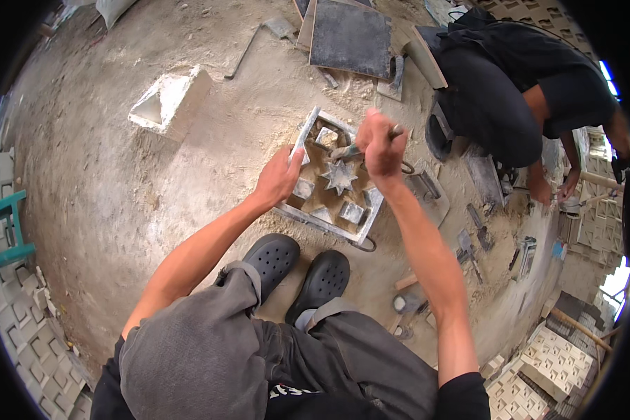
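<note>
On the ground in front of my feet is a square metal mould [311, 220] with a raised star [339, 177] in its middle and small blocks near the corners. My left hand [280, 175] grips the mould's left rim, its fingers over the edge. Above the far right part of the mould, my right hand [383, 149] is closed round the handle of what looks like a brush [344, 152]. The brush's tip reaches inside, between the star and a far block [327, 137]. Part of the right rim is hidden behind my right hand.
A pale cast block [178, 101] with a triangular opening lies at the far left. Dark boards [350, 40] lie beyond the mould. At right a co-worker [497, 91] crouches near scattered tools [477, 227]. A green plastic stool [7, 227] stands far left, beside stacked blocks [42, 350].
</note>
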`<state>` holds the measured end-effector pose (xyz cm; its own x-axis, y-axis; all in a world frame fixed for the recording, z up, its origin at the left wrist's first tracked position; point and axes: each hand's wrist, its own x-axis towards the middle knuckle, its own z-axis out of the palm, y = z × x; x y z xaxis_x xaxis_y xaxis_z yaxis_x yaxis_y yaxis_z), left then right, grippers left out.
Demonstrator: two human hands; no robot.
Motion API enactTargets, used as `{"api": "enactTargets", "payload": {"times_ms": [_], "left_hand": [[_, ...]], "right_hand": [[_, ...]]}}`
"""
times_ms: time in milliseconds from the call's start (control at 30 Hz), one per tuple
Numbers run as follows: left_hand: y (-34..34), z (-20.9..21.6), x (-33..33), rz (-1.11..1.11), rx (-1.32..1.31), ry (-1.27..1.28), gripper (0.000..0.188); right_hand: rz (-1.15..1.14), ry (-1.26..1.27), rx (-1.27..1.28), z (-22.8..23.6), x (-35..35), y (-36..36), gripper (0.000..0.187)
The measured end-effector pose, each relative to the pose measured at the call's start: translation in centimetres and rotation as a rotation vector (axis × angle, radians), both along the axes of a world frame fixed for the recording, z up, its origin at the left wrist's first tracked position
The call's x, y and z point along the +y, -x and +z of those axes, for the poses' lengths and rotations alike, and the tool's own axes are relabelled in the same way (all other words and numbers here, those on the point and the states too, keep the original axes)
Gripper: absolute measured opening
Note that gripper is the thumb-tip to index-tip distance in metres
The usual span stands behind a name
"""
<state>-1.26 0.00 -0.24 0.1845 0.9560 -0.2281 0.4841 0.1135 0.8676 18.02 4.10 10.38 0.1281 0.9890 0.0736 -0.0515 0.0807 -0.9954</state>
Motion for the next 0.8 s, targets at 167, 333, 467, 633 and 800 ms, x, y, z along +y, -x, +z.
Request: {"api": "enactTargets", "payload": {"times_ms": [167,333,467,633,800], "left_hand": [[0.1,0.7,0.2,-0.019,0.030,0.065,0.051],[-0.5,0.3,0.1,-0.006,0.007,0.008,0.052],[0.1,-0.7,0.2,0.013,0.007,-0.025,0.052],[0.1,0.7,0.4,-0.032,0.041,0.050,0.051],[-0.2,0.2,0.3,-0.001,-0.016,0.005,0.052]], "right_hand": [[-0.066,-0.066,0.113,3.0,-0.3,0.7,0.046],[-0.009,-0.079,-0.287,-2.1,-2.0,-0.2,0.048],[-0.197,-0.017,-0.108,1.7,-0.8,0.9,0.047],[-0.303,0.000,0.184,2.6,-1.5,0.7,0.039],[-0.004,-0.108,-0.014,-0.5,-0.8,-1.2,0.036]]}}
